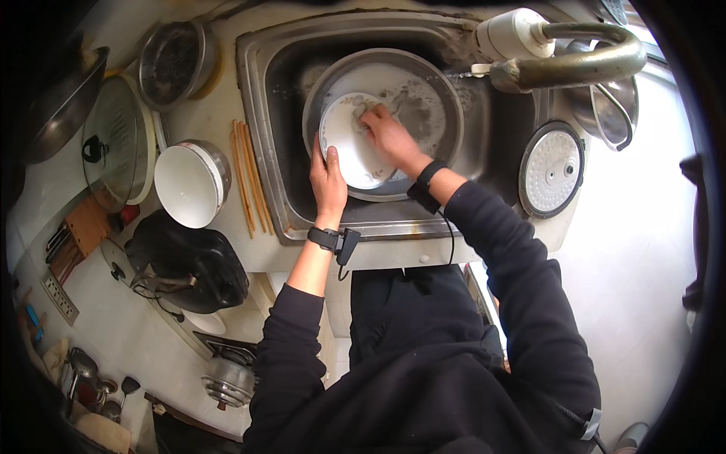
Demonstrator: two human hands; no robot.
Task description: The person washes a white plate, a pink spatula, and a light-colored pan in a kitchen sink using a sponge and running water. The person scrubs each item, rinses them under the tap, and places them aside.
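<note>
My left hand point(328, 181) grips the near left rim of a white plate point(363, 163) with a faint leaf pattern, thumb on its upper face. The plate is tilted over a round metal basin point(445, 163) of sudsy water, which stands in the steel sink point(272, 144). My right hand point(389, 138) is closed, its curled fingers pressed onto the plate's inner face. Something pale shows at those fingertips, but I cannot make out what it is.
A curved metal faucet point(582, 72) reaches over the sink's right side. Several chopsticks point(252, 178) lie left of the sink, beside stacked bowls point(189, 185). A round perforated lid point(552, 169) rests on the right edge. A black container point(189, 261) and glass lid point(113, 147) stand farther left.
</note>
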